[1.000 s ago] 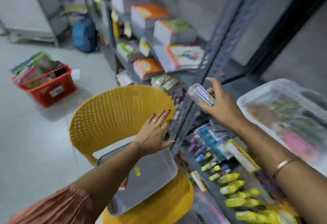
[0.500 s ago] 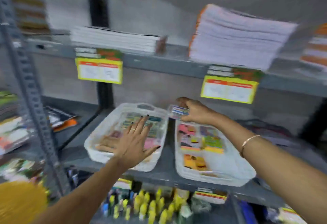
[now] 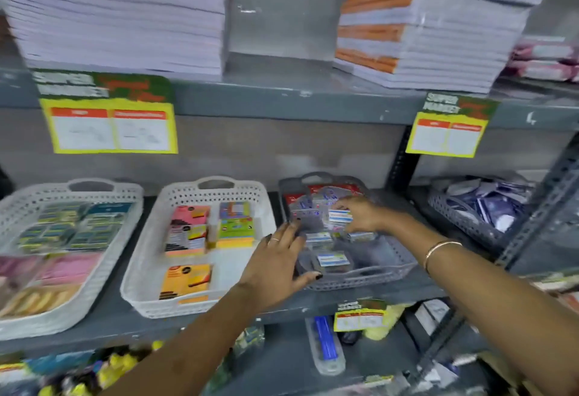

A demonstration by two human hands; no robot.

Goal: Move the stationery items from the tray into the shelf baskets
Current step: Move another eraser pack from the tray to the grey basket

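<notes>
Head view: right hand [image 3: 360, 218] pinches a small blue-labelled box [image 3: 340, 217] over the grey basket [image 3: 394, 265] toward the shelf's right end, long side level; left hand [image 3: 275, 265], open and empty, rests at that basket's front-left rim; release lies straight below.

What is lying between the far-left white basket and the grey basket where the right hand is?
In the head view, a second white basket holding sticky-note pads sits between the far-left white basket and the grey basket.
</notes>
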